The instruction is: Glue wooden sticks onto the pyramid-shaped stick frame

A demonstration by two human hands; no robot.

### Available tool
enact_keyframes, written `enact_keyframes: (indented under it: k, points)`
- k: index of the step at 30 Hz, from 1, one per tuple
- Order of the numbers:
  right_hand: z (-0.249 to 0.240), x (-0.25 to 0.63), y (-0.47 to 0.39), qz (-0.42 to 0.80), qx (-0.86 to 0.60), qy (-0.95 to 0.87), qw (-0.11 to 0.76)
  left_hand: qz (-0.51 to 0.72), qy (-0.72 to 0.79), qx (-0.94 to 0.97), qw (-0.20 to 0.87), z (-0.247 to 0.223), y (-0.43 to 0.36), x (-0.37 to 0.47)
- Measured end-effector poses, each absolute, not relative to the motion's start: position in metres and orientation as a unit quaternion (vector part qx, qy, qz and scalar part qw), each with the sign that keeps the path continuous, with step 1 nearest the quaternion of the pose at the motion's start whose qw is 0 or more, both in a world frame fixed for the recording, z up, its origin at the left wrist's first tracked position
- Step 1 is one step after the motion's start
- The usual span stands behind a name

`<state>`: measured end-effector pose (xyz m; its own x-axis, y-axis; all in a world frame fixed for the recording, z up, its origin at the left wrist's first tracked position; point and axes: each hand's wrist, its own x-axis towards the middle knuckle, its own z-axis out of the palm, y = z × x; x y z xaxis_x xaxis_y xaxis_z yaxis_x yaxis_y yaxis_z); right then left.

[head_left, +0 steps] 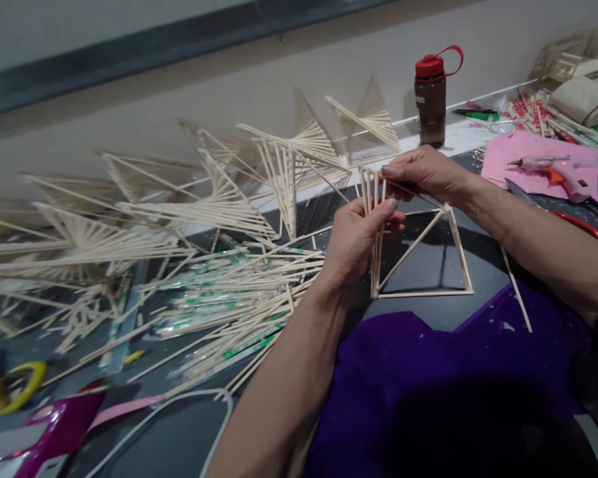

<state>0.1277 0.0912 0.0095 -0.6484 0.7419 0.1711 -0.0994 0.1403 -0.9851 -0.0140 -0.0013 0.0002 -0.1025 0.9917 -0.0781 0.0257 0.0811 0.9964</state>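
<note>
A small frame of thin wooden sticks (426, 293) stands on the dark table in front of me, with an open triangular side and several sticks fanned close together on its left. My left hand (361, 232) is closed round those fanned sticks, thumb on the near side. At the upper end of the same sticks, my right hand (423, 174) pinches with thumb and fingers. A slanting stick runs under the right hand to the frame's right corner. Part of the right fingertips is hidden behind the sticks.
Finished twisted stick models (219, 206) line the wall on the left. Wrapped and loose sticks (249, 299) lie left of my arm. A bottle (430, 106) stands behind; a glue gun (561, 174) rests on pink cloth (498, 156). Yellow-handled scissors (22, 388) lie lower left.
</note>
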Motion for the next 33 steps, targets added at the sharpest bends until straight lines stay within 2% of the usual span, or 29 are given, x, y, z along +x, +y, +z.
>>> enact_keyframes:
  k: [6, 16, 27, 33]
  points:
    - [0.008, 0.128, 0.093, 0.614, -0.257, -0.662, 0.346, 0.367, 0.574, 0.477, 0.556, -0.005, -0.021, -0.051]
    - [0.004, 0.128, 0.096, 0.608, -0.274, -0.652, 0.362, 0.273, 0.567, 0.505, 0.591, -0.013, -0.031, -0.070]
    - [0.014, 0.131, 0.087, 0.601, -0.328, -0.643, 0.343, 0.239, 0.553, 0.543, 0.585, -0.014, -0.024, -0.067]
    - [0.015, 0.128, 0.087, 0.615, -0.309, -0.640, 0.340, 0.239, 0.536, 0.567, 0.578, -0.014, -0.027, -0.062]
